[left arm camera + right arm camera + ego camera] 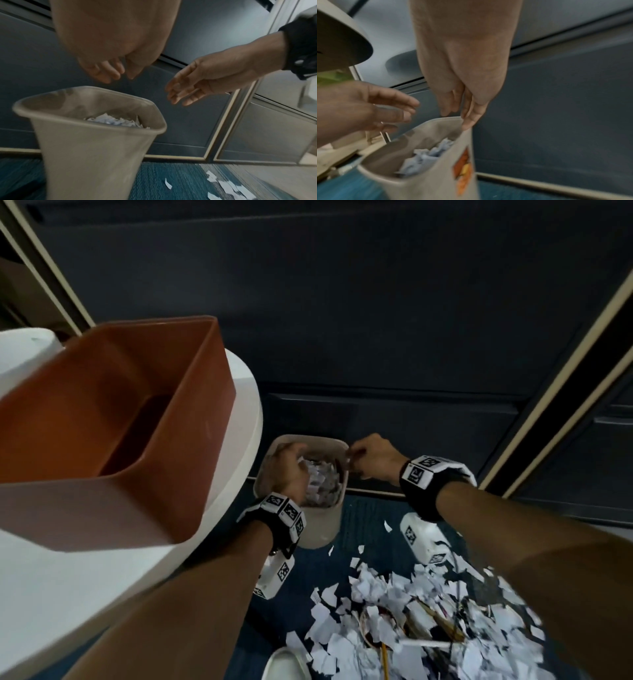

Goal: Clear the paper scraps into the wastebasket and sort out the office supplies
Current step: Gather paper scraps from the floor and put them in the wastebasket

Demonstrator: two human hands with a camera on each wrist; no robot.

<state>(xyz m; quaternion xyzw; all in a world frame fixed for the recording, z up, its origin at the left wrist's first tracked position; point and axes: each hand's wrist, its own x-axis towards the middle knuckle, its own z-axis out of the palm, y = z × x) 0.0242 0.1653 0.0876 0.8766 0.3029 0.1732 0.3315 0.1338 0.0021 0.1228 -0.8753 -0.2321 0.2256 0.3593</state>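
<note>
Both your hands are hovering over the wastebasket (301,474), which is standing on the blue carpet (370,529) beside the white desk (239,405). Your left hand (289,470) is spreading loosely above the opening, fingers relaxed and holding nothing; your right hand (370,457) is hanging just past the far rim, also slack and holding nothing that shows.

Paper scraps (320,482) are already sitting high inside the basket, so further handfuls are likely to be spilling over the rim unless you are pressing them down. The basket is light and tapered, so a knock from either wrist could be tipping it.

The head view alone is showing the large heap of scraps (428,611) on the carpet, with pencils and other supplies buried in it, and the brown box (137,419) on the desk. The right wrist view is revealing an orange sticker (463,171) on the basket's side. The left wrist view is showing both palms from below.
</note>
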